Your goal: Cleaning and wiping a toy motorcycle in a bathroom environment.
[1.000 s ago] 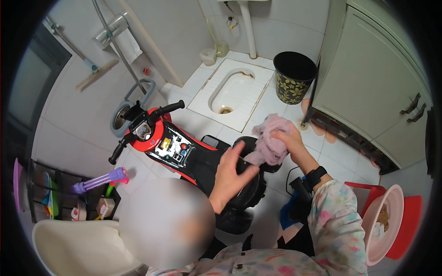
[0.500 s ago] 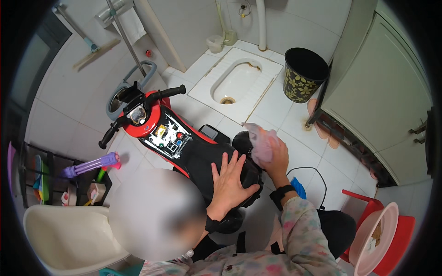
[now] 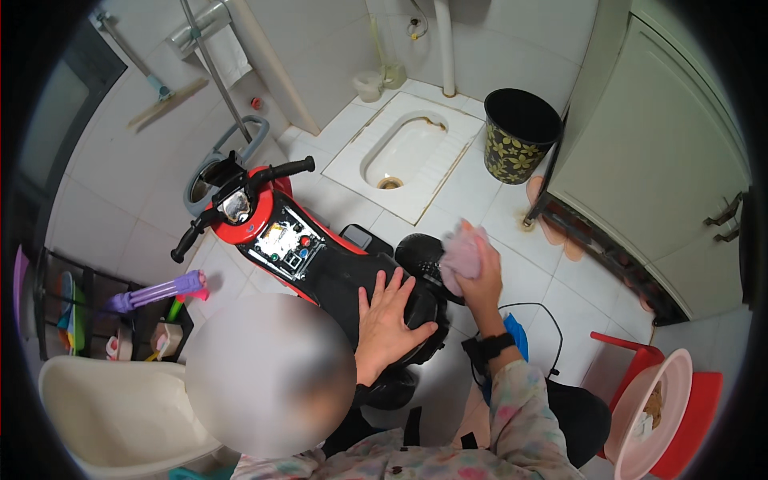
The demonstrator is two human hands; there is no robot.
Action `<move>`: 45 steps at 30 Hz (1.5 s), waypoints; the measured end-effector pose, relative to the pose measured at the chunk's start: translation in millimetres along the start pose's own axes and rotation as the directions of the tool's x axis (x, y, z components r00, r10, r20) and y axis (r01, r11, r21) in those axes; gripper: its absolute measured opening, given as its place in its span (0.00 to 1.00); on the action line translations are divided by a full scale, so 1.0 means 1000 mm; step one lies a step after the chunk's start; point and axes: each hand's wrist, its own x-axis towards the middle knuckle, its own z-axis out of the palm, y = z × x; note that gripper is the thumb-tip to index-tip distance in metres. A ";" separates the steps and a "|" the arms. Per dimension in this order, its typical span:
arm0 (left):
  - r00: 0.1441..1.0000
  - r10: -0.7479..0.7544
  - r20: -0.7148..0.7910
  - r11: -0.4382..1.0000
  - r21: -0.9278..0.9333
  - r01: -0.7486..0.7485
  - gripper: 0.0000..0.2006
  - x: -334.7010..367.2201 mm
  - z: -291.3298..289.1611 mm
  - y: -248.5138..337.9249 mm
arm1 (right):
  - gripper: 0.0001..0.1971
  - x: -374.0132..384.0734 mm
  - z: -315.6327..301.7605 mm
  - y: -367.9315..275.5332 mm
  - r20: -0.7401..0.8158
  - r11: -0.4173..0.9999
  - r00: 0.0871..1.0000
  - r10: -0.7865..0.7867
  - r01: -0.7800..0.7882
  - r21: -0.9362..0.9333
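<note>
A red and black toy ride-on motorcycle (image 3: 296,240) stands on the tiled floor in front of me, its handlebars toward the far left. My left hand (image 3: 390,320) lies flat with fingers spread on its black seat (image 3: 352,276), toward the rear. In my right hand (image 3: 484,280) is a bunched pink cloth (image 3: 464,254), gripped just right of the toy's black rear wheel (image 3: 422,258). Wet-looking specks show on that wheel. Part of the cloth is hidden behind my fingers.
Beyond the motorcycle is a squat toilet (image 3: 408,144), with a black flowered bin (image 3: 520,136) to its right. A cream baby bathtub (image 3: 120,416) sits at lower left, near a black rack (image 3: 88,296). At right, a pink basin (image 3: 652,416) rests on a red chair (image 3: 700,432).
My right hand has shifted with the pink cloth, slightly down and off the rear wheel, so more of the wheel shows. My left hand stays on the seat.
</note>
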 end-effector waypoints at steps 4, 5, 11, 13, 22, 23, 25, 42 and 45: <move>1.000 -0.014 -0.019 1.000 -0.025 0.013 0.41 0.003 0.004 0.007 | 0.33 -0.003 0.016 0.008 0.288 0.896 0.931 -0.226 0.315 -0.314; 1.000 -0.017 -0.016 1.000 -0.008 0.017 0.40 0.005 0.004 0.010 | 0.33 -0.011 0.017 0.021 0.191 0.889 0.935 -0.300 0.347 -0.300; 0.991 0.014 -0.130 1.000 0.003 -0.014 0.39 0.008 0.017 0.018 | 0.35 -0.031 -0.003 0.036 0.030 0.963 0.979 -0.202 0.204 -0.175; 0.981 0.020 -0.193 1.000 -0.011 -0.023 0.39 0.011 0.026 0.023 | 0.35 -0.032 -0.013 0.043 0.050 0.983 0.993 -0.102 0.109 -0.146; 0.960 -0.100 -0.260 0.981 -0.185 0.052 0.41 0.045 0.045 0.049 | 0.31 0.023 -0.069 -0.007 -0.136 0.985 0.978 0.161 -0.149 0.092; 0.960 -0.102 -0.259 0.973 -0.227 0.042 0.41 0.049 0.044 0.053 | 0.31 0.029 -0.077 -0.032 -0.095 0.989 0.989 0.115 -0.105 0.101; 0.968 -0.100 -0.228 0.934 -0.358 0.012 0.37 0.055 0.041 0.054 | 0.31 0.031 -0.078 -0.067 -0.051 0.993 0.997 0.062 -0.056 0.107; 0.831 -0.555 -0.026 -0.191 -0.969 -0.158 0.23 -0.049 0.036 -0.102 | 0.33 -0.076 0.059 -0.165 0.667 0.629 0.482 -0.569 0.777 -0.026; 0.880 -0.386 0.276 -0.723 -0.684 -0.102 0.23 -0.060 0.006 -0.139 | 0.37 -0.092 0.062 -0.183 0.809 0.857 0.465 -0.359 0.508 0.089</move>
